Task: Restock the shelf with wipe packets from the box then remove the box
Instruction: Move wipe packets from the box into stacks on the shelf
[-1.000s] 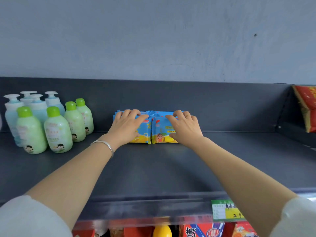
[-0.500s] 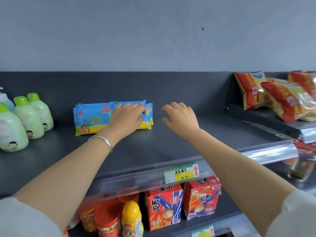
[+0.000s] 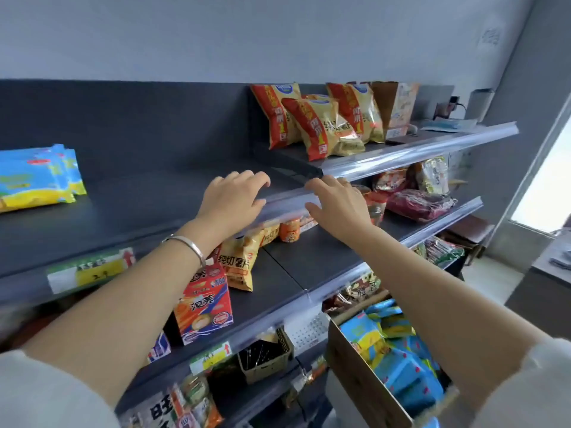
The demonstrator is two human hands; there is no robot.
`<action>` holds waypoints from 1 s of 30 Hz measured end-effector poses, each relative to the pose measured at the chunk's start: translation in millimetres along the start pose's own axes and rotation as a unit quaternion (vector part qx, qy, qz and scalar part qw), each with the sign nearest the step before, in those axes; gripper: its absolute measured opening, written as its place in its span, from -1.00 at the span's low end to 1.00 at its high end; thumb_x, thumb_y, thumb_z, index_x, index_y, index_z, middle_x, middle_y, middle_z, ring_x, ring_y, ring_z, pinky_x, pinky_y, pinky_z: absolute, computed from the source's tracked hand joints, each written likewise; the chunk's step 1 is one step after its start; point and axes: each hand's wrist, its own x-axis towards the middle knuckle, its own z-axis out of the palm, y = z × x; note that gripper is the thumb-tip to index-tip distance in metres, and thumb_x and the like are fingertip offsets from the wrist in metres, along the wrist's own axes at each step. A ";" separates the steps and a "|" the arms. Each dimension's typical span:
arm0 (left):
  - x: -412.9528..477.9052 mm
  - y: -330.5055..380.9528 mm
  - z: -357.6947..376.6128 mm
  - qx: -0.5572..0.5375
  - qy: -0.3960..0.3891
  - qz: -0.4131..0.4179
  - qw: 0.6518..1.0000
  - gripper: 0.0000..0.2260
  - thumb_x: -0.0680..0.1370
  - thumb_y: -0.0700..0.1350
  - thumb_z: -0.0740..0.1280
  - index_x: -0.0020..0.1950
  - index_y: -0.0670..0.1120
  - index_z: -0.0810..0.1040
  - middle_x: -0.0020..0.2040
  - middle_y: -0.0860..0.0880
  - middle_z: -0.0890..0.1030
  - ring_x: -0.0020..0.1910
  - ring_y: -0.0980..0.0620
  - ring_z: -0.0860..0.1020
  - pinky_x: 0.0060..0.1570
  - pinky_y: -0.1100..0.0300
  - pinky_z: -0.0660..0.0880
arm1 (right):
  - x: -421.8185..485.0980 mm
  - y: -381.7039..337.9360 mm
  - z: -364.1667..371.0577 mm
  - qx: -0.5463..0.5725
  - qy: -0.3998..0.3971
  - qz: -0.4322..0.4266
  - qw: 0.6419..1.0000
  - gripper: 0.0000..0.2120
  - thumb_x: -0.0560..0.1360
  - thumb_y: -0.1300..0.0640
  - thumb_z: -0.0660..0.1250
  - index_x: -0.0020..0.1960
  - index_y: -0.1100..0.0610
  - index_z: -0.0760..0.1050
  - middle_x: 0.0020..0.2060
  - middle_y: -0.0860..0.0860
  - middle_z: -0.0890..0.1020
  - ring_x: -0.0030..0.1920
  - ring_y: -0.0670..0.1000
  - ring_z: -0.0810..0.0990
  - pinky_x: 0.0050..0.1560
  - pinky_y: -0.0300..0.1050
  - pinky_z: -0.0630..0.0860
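Left hand (image 3: 232, 200), right hand (image 3: 338, 208) (both relaxed)

The left grip (image 3: 233, 200) and right grip (image 3: 336, 205) hold nothing, fingers loose, by the front edge of the dark shelf (image 3: 139, 208). Blue wipe packets (image 3: 37, 177) lie on it, far left. More fill the box (image 3: 358, 381) below.

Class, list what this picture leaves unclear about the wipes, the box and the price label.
- Wipes, head view: the left edge cuts the stack, so no count.
- Box, head view: the right arm and bottom edge hide part; packets left uncountable.
- Price label, head view: blurred, writing unreadable.
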 end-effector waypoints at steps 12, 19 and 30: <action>19.0 174.9 153.1 -0.097 -0.189 0.113 0.971 -0.71 0.57 0.01 0.22 0.28 0.03 0.39 0.14 0.00 0.51 0.18 -0.06 0.45 0.06 0.06 0.39 | -117.8 174.9 44.6 -0.051 -0.161 0.135 0.976 -0.62 0.56 -0.01 0.25 0.35 0.00 0.35 0.22 0.06 0.46 0.25 0.17 0.42 0.04 0.02 0.44; 33.3 215.5 231.0 -0.132 -0.283 0.145 0.939 -0.70 0.57 0.03 0.21 0.29 0.04 0.39 0.25 0.00 0.49 0.25 -0.07 0.42 0.15 0.04 0.37 | -144.9 226.9 82.6 -0.041 -0.241 0.220 0.944 -0.64 0.55 0.02 0.26 0.33 -0.03 0.36 0.21 0.05 0.46 0.21 0.19 0.44 0.05 0.08 0.51; 42.4 248.7 321.8 -0.148 -0.385 0.156 0.898 -0.71 0.57 0.04 0.23 0.28 0.06 0.39 0.23 0.00 0.49 0.22 -0.06 0.45 0.12 0.07 0.36 | -169.4 290.6 123.4 -0.051 -0.304 0.293 0.905 -0.65 0.57 0.03 0.20 0.35 0.01 0.36 0.22 0.06 0.46 0.22 0.16 0.44 0.01 0.01 0.46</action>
